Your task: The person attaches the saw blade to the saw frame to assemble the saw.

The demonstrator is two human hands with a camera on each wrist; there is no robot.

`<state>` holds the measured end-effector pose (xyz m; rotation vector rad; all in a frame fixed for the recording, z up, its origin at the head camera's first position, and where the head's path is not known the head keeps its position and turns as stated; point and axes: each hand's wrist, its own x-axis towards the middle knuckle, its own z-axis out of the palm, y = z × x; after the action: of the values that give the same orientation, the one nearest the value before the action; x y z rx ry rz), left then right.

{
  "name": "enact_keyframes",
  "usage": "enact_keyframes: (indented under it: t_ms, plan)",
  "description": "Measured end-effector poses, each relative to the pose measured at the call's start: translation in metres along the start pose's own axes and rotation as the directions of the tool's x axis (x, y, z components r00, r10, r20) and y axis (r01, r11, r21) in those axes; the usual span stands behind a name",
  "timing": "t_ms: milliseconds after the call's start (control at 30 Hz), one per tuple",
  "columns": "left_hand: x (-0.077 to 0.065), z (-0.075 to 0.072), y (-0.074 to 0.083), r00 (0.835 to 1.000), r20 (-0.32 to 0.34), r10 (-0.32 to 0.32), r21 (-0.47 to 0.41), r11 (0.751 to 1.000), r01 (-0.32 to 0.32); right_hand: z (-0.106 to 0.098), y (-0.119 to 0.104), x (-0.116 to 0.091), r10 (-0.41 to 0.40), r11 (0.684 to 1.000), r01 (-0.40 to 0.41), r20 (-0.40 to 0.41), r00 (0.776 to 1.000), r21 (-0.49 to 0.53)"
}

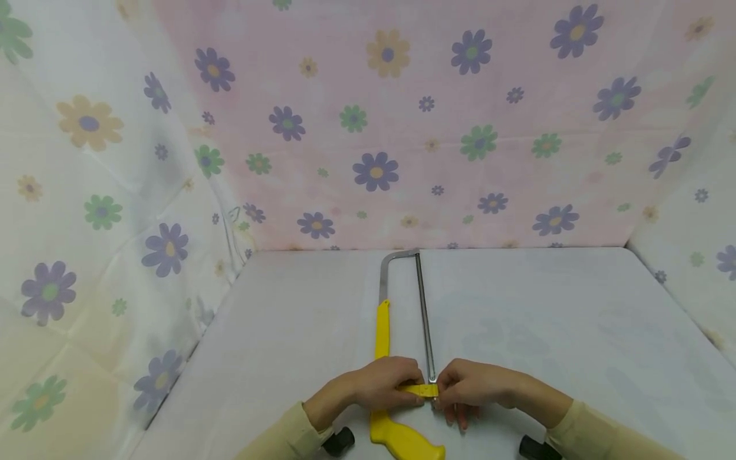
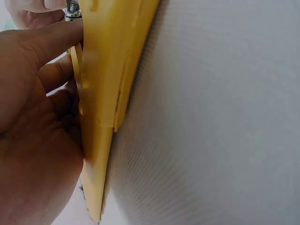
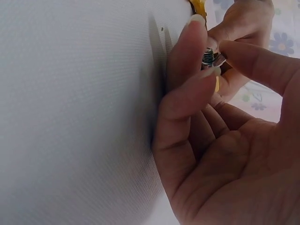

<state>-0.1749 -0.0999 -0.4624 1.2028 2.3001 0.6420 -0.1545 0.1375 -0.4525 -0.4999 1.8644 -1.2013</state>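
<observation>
A hacksaw (image 1: pixel 382 329) with a yellow frame and handle lies on the white table, its grey metal bow at the far end. Its blade (image 1: pixel 424 313) runs along the right side to a yellow crosspiece (image 1: pixel 424 390). My left hand (image 1: pixel 388 383) lies over the frame, fingers and thumb gripping it at the crosspiece. At the crosspiece's right end, my right hand (image 1: pixel 474 386) pinches a small metal wing nut (image 3: pixel 219 59) between thumb and fingertips. A threaded screw (image 3: pixel 207 56) shows beside it in the right wrist view. Fingers partly hide the nut.
The white table (image 1: pixel 546 319) reaches back to a pink floral curtain (image 1: pixel 376 128). White floral cloth (image 1: pixel 86 255) hangs at the left side, with more at the right. Dark wrist devices (image 1: pixel 339 442) show below both sleeves.
</observation>
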Motion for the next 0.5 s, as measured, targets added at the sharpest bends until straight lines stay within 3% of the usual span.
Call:
enact_keyframes:
  t_ms: [333,500]
  plan:
    - [-0.0018,0.0052,-0.0069,0.999,-0.022,0.046,0.015,0.999,-0.045,-0.0013,0.0023,-0.0014,-0.014,0.999,0.015,-0.036,0.999,0.037]
    - [-0.0038,0.0029,-0.0017,0.999,-0.016,0.044,0.003,0.999,-0.044,-0.0015,0.0035,-0.002,-0.03,0.998,0.031,-0.016,0.999,0.057]
